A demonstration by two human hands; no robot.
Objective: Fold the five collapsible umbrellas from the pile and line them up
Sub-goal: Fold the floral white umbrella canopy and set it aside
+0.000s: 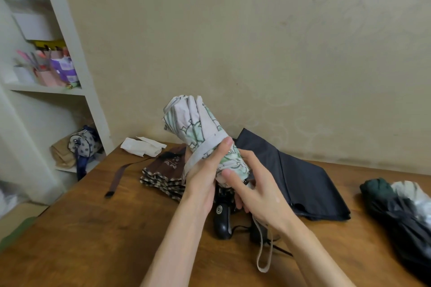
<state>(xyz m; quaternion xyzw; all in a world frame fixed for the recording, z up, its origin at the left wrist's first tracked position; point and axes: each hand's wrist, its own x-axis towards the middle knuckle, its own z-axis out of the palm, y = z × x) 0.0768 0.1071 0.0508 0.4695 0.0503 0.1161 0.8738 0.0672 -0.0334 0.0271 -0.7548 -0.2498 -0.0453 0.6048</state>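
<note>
Learner: Umbrella first, then: where is the pale printed umbrella?

Coach: Lifted off the worktop and tilted, with its tip up and away. The left hand has its grip wrapped round the rolled canopy, thumb pressing the closing strap flat. The right hand curls its grip round the lower end, forefinger laid on the fabric.

Learner: How would I finish this wrap well?

Coach: I'd pull the strap snug across the pleats while the roll is tight, then fasten it (I can't see the fastener). Cloth that thin and slick likely puffs out if the squeeze slackens.

Learner: And around it?

Coach: A pale wrist loop dangles below. Underneath lies a glossy black handle. Behind is a brown checked umbrella, limp and unrolled. To the right a navy umbrella lies spread flat, and well apart sits a dark bundled umbrella.
</note>
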